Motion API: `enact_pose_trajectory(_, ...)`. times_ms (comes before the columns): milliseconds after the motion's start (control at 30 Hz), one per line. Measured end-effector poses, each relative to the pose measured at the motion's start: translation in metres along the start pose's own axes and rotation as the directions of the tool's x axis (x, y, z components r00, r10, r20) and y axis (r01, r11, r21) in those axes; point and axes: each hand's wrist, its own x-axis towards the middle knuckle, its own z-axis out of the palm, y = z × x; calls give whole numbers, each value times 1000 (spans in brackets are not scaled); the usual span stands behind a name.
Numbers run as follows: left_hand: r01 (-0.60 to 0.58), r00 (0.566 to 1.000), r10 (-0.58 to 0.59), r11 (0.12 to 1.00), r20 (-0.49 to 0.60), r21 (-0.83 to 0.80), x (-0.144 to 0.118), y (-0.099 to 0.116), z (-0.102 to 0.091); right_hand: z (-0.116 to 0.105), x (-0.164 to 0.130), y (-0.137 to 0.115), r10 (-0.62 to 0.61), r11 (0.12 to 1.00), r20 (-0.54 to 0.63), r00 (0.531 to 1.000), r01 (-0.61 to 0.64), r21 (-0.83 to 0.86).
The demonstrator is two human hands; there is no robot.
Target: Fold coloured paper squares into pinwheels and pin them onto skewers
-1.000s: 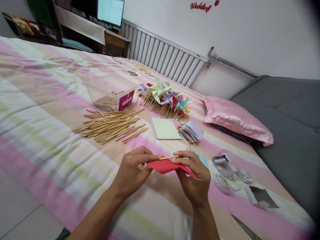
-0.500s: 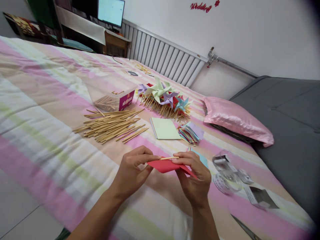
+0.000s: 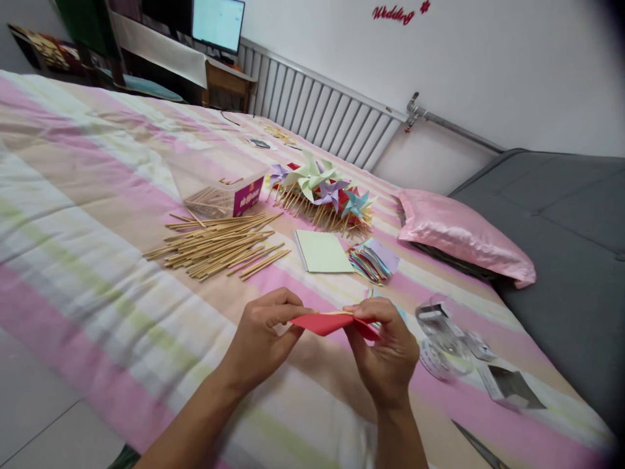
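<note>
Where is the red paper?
In the head view, low and centre, the red paper is pinched between the left hand and right hand, above the bedspread.

Bright, even daylight all over my striped bedspread point(image 3: 97, 195), with soft, faint shadows under my hands. The monitor point(image 3: 217, 25) glows washed-out white. Wide-angle bend curves the edges, the right-hand corners darken to black, and the lower left smears slightly soft.
</note>
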Motion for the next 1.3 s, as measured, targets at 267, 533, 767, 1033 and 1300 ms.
enact_pose_trajectory(267,84,992,-91,993,85,83,0,-2,3,1,0,1,162,987,-46,986,-161,12)
enact_pose_trajectory(533,291,918,-348,917,190,274,-2,-10,6,-1,4,4,206,973,-129,970,-218,-83)
enact_pose_trajectory(767,484,843,-488,872,228,77,-2,-8,5,2,4,8,328,943,-320,889,-326,62)
enact_pose_trajectory(1033,466,837,-482,876,260,124,0,-5,3,2,4,11,460,888,-410,788,-412,205)
enact_pose_trajectory(1300,489,850,-474,872,230,-9,0,-2,4,1,1,15,566,822,-266,780,-513,246)
